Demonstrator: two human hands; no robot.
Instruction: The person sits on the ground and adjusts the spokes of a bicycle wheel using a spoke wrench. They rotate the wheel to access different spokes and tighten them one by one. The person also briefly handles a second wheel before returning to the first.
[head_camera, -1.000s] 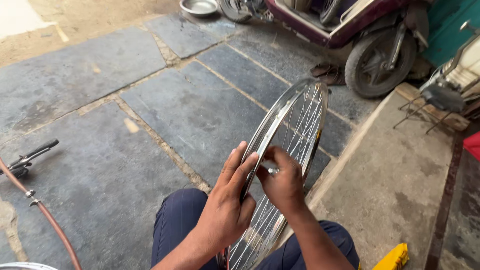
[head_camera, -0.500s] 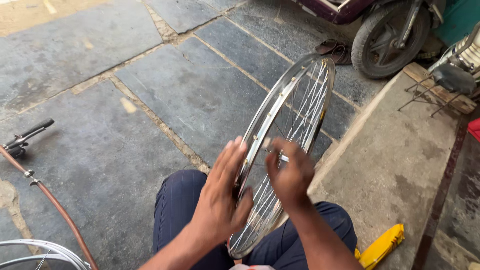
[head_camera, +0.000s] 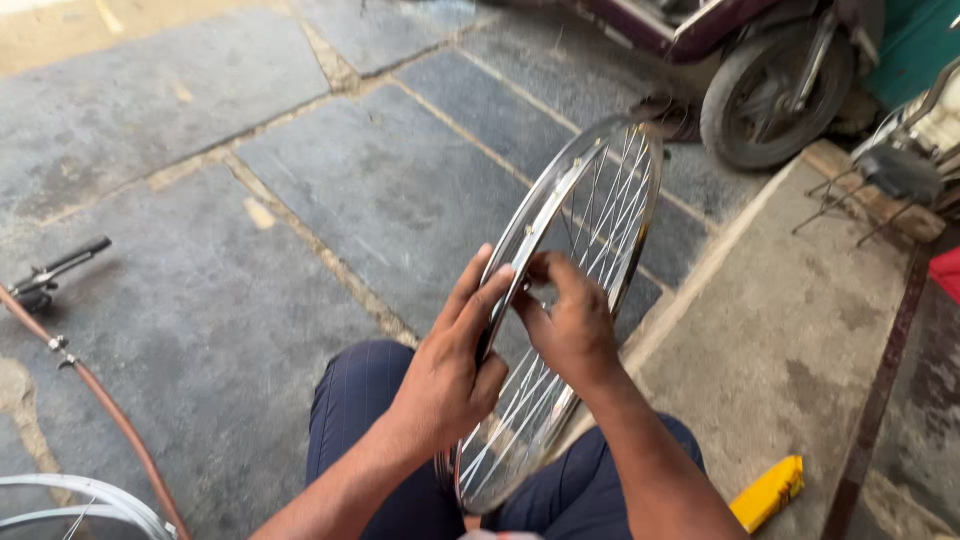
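Observation:
A shiny metal bicycle wheel rim with thin spokes (head_camera: 596, 200) stands tilted upright between my knees, its lower edge by my dark blue trousers (head_camera: 362, 420). My left hand (head_camera: 450, 370) grips the near side of the rim, fingers stretched up along the metal. My right hand (head_camera: 572, 325) is closed at the rim's inner side among the spokes, pinching something small that I cannot make out.
Grey stone paving (head_camera: 300, 200) spreads to the left. A brown hose with a black handle (head_camera: 60, 330) lies at the left edge, another rim (head_camera: 90, 500) at bottom left. A parked scooter's wheel (head_camera: 775, 95) stands top right, a yellow object (head_camera: 765, 492) on the concrete strip.
The view has shifted slightly. My left fingers have curled closer onto the rim and my right hand has moved a little lower along the spokes.

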